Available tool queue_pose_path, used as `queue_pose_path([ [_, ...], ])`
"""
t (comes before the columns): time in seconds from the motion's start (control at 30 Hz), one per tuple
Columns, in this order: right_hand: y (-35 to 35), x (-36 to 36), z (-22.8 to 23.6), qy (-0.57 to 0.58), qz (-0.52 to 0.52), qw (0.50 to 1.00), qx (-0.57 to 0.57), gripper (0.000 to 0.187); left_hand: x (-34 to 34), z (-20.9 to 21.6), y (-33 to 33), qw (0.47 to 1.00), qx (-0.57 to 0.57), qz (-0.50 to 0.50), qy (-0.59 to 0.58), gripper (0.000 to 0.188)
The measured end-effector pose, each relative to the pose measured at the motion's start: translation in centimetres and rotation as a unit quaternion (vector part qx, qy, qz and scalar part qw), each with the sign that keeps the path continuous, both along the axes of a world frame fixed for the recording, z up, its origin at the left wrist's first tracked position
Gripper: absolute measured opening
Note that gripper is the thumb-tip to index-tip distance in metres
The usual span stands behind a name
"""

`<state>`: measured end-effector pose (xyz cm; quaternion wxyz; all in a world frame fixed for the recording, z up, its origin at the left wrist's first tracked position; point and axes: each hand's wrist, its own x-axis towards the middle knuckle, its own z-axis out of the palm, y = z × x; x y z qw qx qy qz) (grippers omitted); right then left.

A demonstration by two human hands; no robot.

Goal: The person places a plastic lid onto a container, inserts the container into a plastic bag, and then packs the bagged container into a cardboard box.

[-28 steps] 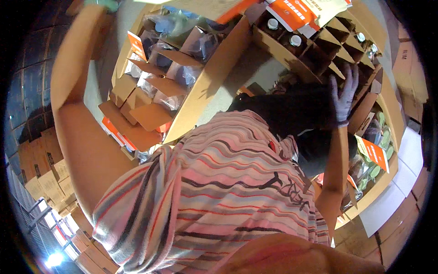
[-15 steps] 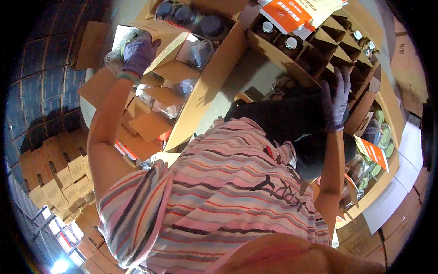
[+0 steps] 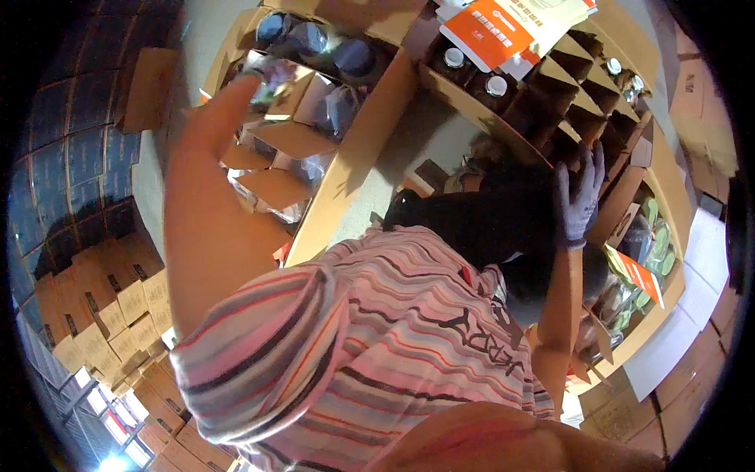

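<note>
My left hand (image 3: 270, 77) reaches down into the open carton (image 3: 358, 177) on the left, among cardboard dividers (image 3: 295, 140) and clear plastic wrapping (image 3: 338, 108). It is smeared by motion and its fingers are mostly hidden, so I cannot tell what it holds. Dark round-topped containers (image 3: 354, 57) stand along the far end of that carton. My right hand (image 3: 578, 197), in a grey-purple knit glove, has its fingers stretched out at the near edge of a divided carton (image 3: 511, 126) and holds nothing. White-capped dark bottles (image 3: 495, 86) fill some of that carton's cells.
Orange and white leaflets (image 3: 499, 31) lie across the divided carton's far corner. At the right, another carton (image 3: 664, 315) holds green-topped items and an orange leaflet (image 3: 635, 275). Stacked brown cartons (image 3: 102, 295) and dark blue boxes (image 3: 67, 169) stand at the left.
My left hand has moved from the upright carton flap down into the left carton; the plastic-wrapped item it held is no longer plainly visible. My right hand has barely shifted.
</note>
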<state>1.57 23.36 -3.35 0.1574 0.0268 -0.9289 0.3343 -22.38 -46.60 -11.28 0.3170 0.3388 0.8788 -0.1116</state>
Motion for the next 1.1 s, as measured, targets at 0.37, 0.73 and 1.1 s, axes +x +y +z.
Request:
queue_pose_path([
  [0.37, -0.6, 0.1, 0.2, -0.046, -0.038, 0.997, 0.043, 0.052, 0.2, -4.5, 8.2, 0.857, 0.017, 0.514, -0.011, 0.071],
  [0.73, -4.1, -2.1, 0.8, -0.011, -0.054, 0.992, 0.116, 0.051, -2.0, -5.1, -1.9, 0.862, -0.114, 0.478, 0.124, 0.056],
  [1.1, -4.2, -2.6, 0.9, -0.013, -0.021, 0.996, 0.086, 0.05, -1.4, 2.6, -13.4, 0.846, -0.251, 0.357, 0.305, 0.044],
])
